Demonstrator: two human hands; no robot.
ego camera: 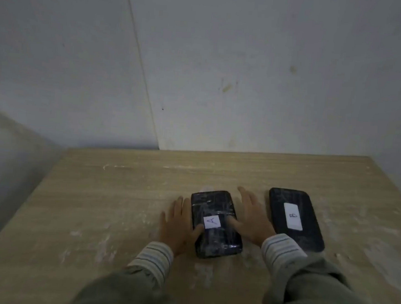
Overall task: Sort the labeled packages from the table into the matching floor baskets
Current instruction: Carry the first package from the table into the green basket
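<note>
Two flat black wrapped packages lie on the wooden table (pixel 111 193). The package with a white label marked A (pixel 214 209) is in the middle, and the package marked B (pixel 307 206) lies to its right. My left hand (pixel 178 224) presses against the left side of package A with its thumb on top by the label. My right hand (pixel 254 217) rests against its right side, thumb across the top near the label. Both hands clasp package A, which still lies on the table. No floor basket is in view.
The table stands in a corner, against a pale wall (pixel 247 84) behind and another wall on the left. White dusty smears mark the tabletop. My striped cuffs and grey-green sleeves fill the lower part of the view.
</note>
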